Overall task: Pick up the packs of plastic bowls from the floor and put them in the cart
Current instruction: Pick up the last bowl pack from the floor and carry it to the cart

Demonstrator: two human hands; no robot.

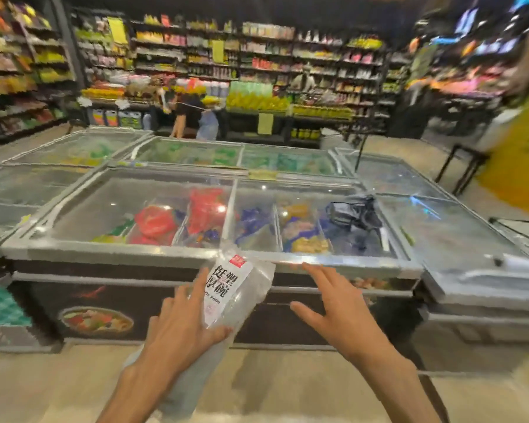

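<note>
A long clear pack of plastic bowls (239, 288) with a white printed label and a small red mark is tilted up in front of me. My left hand (180, 328) grips its middle from the left. My right hand (336, 312) hovers just right of the pack with fingers spread, holding nothing and not touching it. The pack's lower end runs down behind my left wrist. No cart is in view.
A glass-topped chest freezer (129, 251) full of coloured frozen packs stands straight ahead, with more freezers left and right. A black bag (353, 210) lies on the glass. Shelves line the back, two people stand beyond, and a yellow-clad person (519, 154) is at the right edge.
</note>
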